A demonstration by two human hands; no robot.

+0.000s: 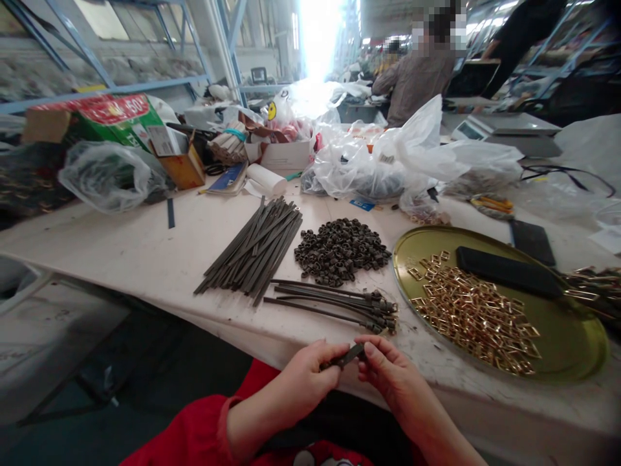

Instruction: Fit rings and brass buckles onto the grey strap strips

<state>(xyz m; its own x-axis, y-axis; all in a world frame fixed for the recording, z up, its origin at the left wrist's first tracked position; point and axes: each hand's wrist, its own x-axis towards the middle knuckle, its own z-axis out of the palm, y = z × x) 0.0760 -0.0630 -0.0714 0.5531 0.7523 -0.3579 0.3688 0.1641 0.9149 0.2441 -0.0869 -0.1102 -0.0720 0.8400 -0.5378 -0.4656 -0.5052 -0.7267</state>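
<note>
Between my hands, at the table's front edge, is a short visible length of dark strap (350,356). My left hand (310,375) is closed on it with thumb and fingers. My right hand (391,372) pinches its other end; whether a buckle sits there is hidden by the fingers. Just beyond lie several straps with buckles fitted at their right ends (334,303). Behind these are a stack of plain dark straps (252,249) and a heap of small dark loops (342,249). Gold rectangular buckles (478,317) are piled on a round gold tray (577,353) at right.
A black phone-like slab (507,270) lies on the tray. Clear plastic bags (378,162), a notebook (228,179) and a paper roll (266,179) line the back of the table. A green-and-red box (114,120) is at left. Another person (420,81) is in the background.
</note>
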